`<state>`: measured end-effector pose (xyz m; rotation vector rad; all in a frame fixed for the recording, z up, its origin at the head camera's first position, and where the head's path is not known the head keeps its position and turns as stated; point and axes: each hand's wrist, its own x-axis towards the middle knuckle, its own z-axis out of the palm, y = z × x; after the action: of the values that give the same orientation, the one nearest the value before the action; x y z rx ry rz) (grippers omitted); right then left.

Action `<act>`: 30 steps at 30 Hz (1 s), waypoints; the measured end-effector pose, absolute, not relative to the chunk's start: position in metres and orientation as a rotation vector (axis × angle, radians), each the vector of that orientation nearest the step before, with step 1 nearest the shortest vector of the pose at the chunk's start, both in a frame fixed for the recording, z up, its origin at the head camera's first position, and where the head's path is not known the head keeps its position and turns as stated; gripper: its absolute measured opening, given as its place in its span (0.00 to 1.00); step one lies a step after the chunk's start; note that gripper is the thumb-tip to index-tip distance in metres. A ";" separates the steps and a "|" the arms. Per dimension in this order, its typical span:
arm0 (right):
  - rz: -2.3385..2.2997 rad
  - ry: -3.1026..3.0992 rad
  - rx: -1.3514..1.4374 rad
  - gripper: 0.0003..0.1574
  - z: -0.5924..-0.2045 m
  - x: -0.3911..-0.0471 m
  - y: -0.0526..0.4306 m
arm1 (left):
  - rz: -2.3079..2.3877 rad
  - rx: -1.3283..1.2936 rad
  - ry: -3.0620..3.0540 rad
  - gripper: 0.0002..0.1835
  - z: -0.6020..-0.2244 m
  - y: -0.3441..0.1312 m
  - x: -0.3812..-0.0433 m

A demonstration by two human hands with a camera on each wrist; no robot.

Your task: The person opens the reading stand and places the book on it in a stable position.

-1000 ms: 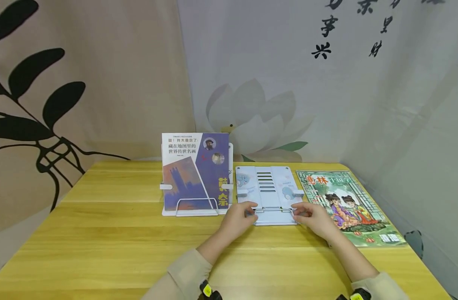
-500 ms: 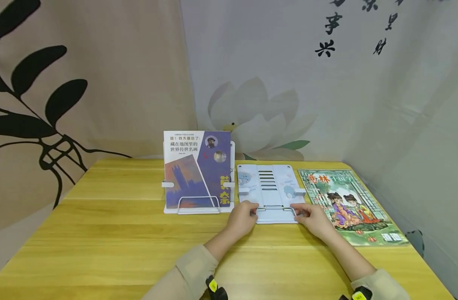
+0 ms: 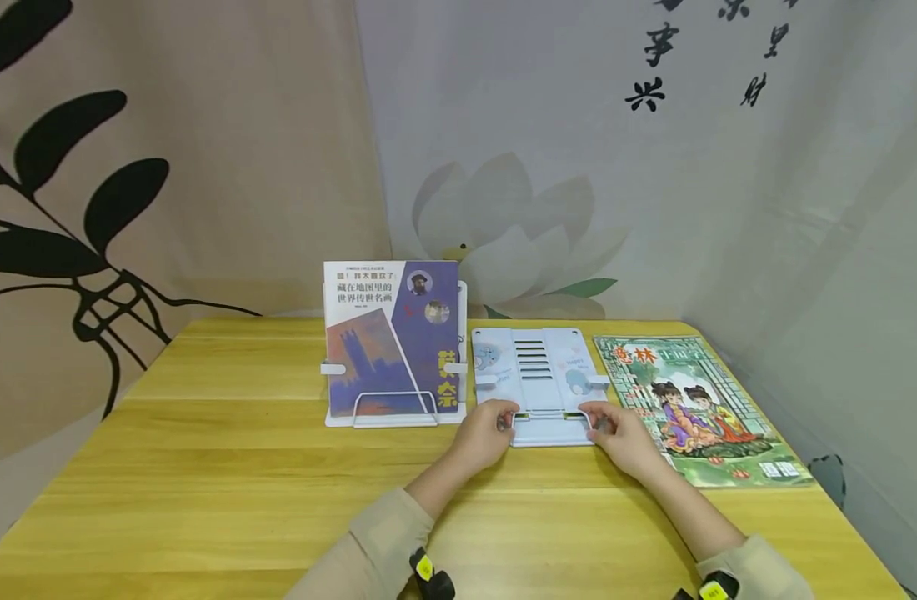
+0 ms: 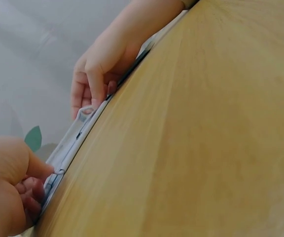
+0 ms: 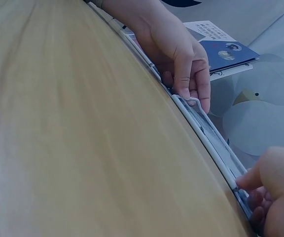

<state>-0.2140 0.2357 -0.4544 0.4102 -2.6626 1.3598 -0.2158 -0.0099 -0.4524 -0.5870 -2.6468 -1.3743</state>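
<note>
A pale blue-and-white book stand (image 3: 496, 354) with slots down its middle lies low on the table. A wire bracket (image 3: 550, 412) spans its front. My left hand (image 3: 483, 435) pinches the bracket's left end between thumb and fingers. At the right end, my right hand (image 3: 625, 437) does the same. In the left wrist view, the wire loop (image 4: 85, 109) shows at the right hand's fingertips, raised a little above the stand's front edge. The right wrist view shows the wire (image 5: 216, 131) running between both hands along that edge.
To the left, a purple-and-white book (image 3: 391, 342) leans upright on another white stand (image 3: 463, 333), behind its wire bracket. A green illustrated magazine (image 3: 717, 417) lies flat at the right, partly behind the right forearm. The wooden table (image 3: 226, 475) meets a printed curtain (image 3: 278, 167) at the back.
Both hands keep their places at the ends of the wire bracket. The left forearm has shifted slightly to the right, and the head view has moved a little.
</note>
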 end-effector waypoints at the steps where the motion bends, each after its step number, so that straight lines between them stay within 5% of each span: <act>1: 1.360 -2.663 0.410 0.21 -0.454 -0.214 0.235 | -1.393 -0.601 -2.641 0.18 -0.452 -0.010 -0.216; 21: 1.198 -2.555 0.332 0.14 -0.441 -0.208 0.241 | -1.453 -0.630 -2.420 0.15 -0.446 -0.010 -0.218; 30: 1.187 -2.618 0.361 0.32 -0.435 -0.251 0.247 | -1.397 -0.449 -2.412 0.28 -0.444 -0.001 -0.245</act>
<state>-0.2505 0.2466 -0.4352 0.3614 -2.6178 1.1867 -0.2452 -0.0013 -0.4443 -0.4485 -2.4124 -1.3972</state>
